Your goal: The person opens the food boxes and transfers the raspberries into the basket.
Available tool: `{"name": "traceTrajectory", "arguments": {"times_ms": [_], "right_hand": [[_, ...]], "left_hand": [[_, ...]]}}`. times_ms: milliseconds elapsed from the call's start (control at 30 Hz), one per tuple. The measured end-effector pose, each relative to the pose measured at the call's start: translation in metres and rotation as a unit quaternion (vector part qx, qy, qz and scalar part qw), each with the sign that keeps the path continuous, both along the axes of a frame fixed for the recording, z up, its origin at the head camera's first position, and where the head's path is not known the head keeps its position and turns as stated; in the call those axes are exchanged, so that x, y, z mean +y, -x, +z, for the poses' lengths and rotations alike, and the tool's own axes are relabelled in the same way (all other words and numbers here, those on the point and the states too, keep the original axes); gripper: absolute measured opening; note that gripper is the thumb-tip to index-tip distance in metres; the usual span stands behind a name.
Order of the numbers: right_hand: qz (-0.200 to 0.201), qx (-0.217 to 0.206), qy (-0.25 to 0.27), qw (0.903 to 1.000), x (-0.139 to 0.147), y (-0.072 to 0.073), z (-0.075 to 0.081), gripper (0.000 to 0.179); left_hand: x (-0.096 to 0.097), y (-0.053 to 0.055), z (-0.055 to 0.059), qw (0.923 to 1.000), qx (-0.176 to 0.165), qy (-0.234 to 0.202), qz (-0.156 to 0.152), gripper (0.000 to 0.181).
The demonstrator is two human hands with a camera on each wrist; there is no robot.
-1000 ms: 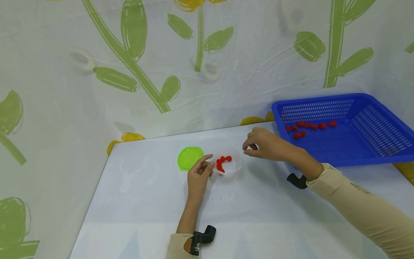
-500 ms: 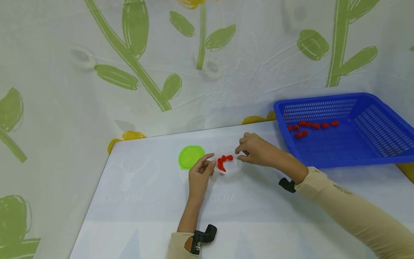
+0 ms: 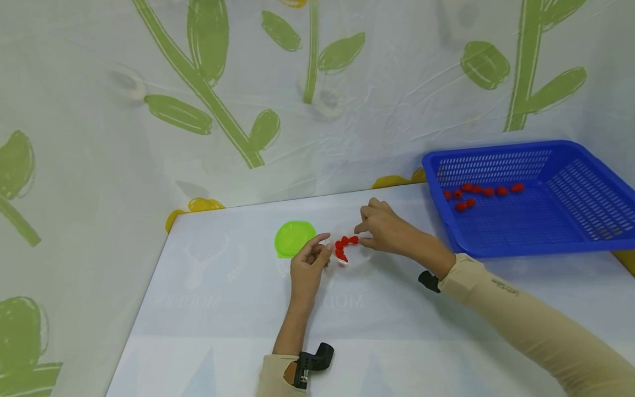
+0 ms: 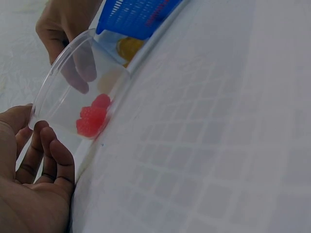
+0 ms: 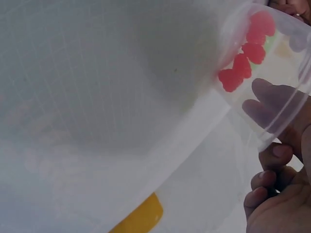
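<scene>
A round clear plastic container (image 4: 63, 109) stands on the white table with several red raspberries (image 3: 339, 245) clustered on its bottom. My left hand (image 3: 308, 267) pinches the container's rim on the left side, the thumb and forefinger right at the edge in the left wrist view. From the opposite side my right hand (image 3: 389, 230) reaches over the rim. Two of its fingers (image 5: 272, 94) point down inside, seen through the clear wall, apart from each other with nothing showing between them. The other fingers stay outside the rim.
Behind the left hand lies a bright green lid (image 3: 294, 238). A blue perforated basket (image 3: 521, 226) at the back right holds several more raspberries (image 3: 488, 192) near its left end. A patterned sheet (image 3: 238, 165) rises behind the table's back edge.
My right hand has moved left from beside the container, and its fingertips have gone in over the rim. The left hand keeps its grip on the rim.
</scene>
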State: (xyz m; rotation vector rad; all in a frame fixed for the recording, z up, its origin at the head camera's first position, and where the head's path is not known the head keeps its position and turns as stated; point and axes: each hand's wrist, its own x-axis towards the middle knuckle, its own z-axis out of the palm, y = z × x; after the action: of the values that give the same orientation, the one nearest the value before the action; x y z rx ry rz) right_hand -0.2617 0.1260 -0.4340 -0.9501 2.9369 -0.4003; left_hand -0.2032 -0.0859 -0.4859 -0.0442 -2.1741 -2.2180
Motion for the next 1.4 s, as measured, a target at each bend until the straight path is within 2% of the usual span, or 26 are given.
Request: {"name": "traceTrajectory", "arguments": {"times_ms": [67,333,567,1000,1100,1233,1400], "right_hand": [[0.004,0.011,0.002,0.9999,-0.001,0.000,-0.002,0.024],[0.005,0.062,0.002,0.9981,-0.007,0.000,-0.007,0.022],[0.000,0.102,-0.034,0.9942,-0.014,0.004,-0.010,0.015],[0.004,0.129,-0.062,0.9897,-0.016,0.005,-0.014,0.018],[-0.002,0.123,-0.058,0.9907,-0.018,0.005,-0.013,0.017],[-0.007,0.093,-0.048,0.9945,-0.018,0.006,-0.013,0.018],[0.006,0.075,0.006,0.9971,-0.013,0.003,-0.011,0.017]], "left_hand": [[0.001,-0.003,0.009,1.0000,-0.001,-0.001,-0.004,0.028],[0.001,-0.001,0.007,1.0000,0.007,0.000,-0.005,0.030],[0.001,0.001,0.007,0.9999,0.009,-0.004,-0.005,0.028],[0.002,0.001,0.006,0.9999,0.008,-0.003,-0.007,0.028],[0.001,0.005,-0.001,1.0000,0.006,0.001,-0.005,0.030],[-0.001,0.008,-0.016,1.0000,0.000,0.004,-0.003,0.031],[-0.003,0.009,-0.024,1.0000,0.006,0.007,-0.003,0.031]]}}
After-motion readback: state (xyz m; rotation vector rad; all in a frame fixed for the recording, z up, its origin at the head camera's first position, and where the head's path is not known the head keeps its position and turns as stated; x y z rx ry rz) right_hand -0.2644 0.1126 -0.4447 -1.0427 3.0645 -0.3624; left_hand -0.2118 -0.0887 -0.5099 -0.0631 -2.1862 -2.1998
